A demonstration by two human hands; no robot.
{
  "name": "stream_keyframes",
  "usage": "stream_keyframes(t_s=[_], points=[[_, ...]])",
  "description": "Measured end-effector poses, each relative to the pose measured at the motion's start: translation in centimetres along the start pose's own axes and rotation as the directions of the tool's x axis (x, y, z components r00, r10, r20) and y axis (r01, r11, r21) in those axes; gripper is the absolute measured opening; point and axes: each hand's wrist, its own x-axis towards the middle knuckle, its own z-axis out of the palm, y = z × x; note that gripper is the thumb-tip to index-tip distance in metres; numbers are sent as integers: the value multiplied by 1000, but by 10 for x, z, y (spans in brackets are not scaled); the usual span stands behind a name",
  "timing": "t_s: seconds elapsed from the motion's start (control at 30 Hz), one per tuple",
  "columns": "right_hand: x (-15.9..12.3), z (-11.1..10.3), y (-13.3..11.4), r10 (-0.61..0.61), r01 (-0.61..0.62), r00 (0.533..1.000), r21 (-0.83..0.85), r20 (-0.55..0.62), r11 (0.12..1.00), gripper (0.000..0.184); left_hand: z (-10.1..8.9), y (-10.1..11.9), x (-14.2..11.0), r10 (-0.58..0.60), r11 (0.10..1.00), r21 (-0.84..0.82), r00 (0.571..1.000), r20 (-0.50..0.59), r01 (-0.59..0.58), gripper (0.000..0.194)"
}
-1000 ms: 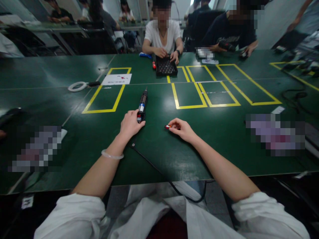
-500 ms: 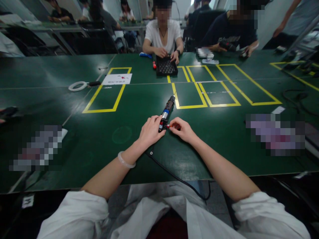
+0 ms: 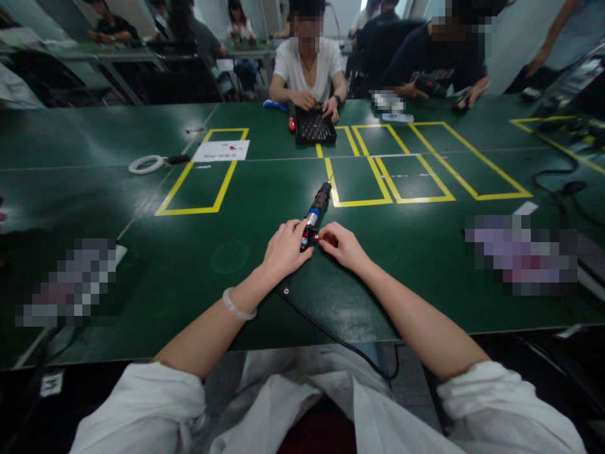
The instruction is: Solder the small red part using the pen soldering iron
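Observation:
An electric screwdriver (image 3: 317, 207), with its silver and blue motor part exposed, lies slanted on the green table, its thin bit pointing away from me. My left hand (image 3: 286, 250) is closed around its rear end, thumb along the near side. My right hand (image 3: 346, 244) pinches a small red piece (image 3: 331, 239) against the tool's right side; fingers partly hide it, so its kind is unclear. A black cord (image 3: 326, 328) runs from below my left hand over the table's front edge.
Yellow tape outlines (image 3: 362, 203) mark the table (image 3: 255, 302). A white sheet (image 3: 222, 150) and a coiled white cable (image 3: 146, 165) lie left. Across sits a person (image 3: 308, 69) with hands at a black case (image 3: 316, 129); another person (image 3: 439, 63) is at the right.
My right fingers have shifted slightly left, closer to the tool's side, with the red piece. My left hand and the electric screwdriver stay in place.

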Motion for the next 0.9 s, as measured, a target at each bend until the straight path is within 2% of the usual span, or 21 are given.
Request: stream_keyframes(t_s=[0.2,0.57,0.9], points=[[1,3,0,16,-15,1000,-47,26,999,5,0,0,0,-1,1000,18,1000,7,1,63],[-1,1,-4,6,-5,1000,-33,9,999,14,1,5,2,-24,991,131,1000,-17,26,64],[-2,-2,-8,90,-90,996,108,8,990,15,0,4,6,-66,993,98,998,8,65,60]])
